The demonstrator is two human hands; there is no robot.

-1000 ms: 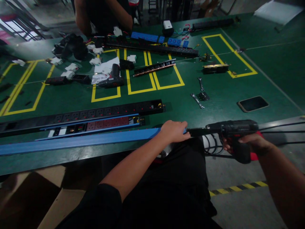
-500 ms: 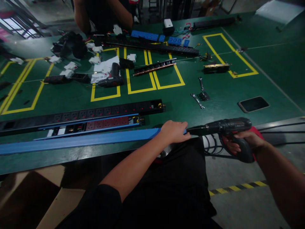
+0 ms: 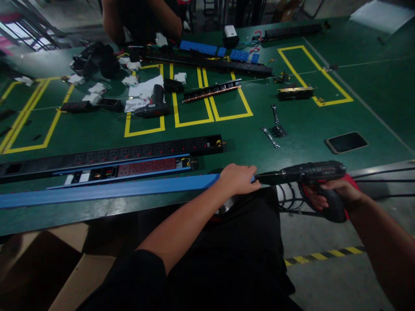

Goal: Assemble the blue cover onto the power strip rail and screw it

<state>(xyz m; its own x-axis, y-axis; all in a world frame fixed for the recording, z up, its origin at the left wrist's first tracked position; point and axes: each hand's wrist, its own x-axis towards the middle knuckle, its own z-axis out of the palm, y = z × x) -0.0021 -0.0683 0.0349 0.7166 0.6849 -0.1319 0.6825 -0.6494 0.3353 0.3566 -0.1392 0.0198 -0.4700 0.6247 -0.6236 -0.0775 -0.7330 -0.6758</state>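
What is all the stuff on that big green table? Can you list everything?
blue strip: one, blue, long, along the near table edge
black socket strip: one, black, behind the blue one
red socket strip: one, red and blue, between those two
second drill: one, black, lying in a yellow box
wrenches: two, silvery, middle right
phone: one, dark, flat, right side
white parts: several, white, far left
table: one, green with yellow lines
other person: one, far side, dark top
power drill: one, black and red, tip at the blue strip's end
left hand: resting on the blue strip's end
right hand: closed round the power drill's grip
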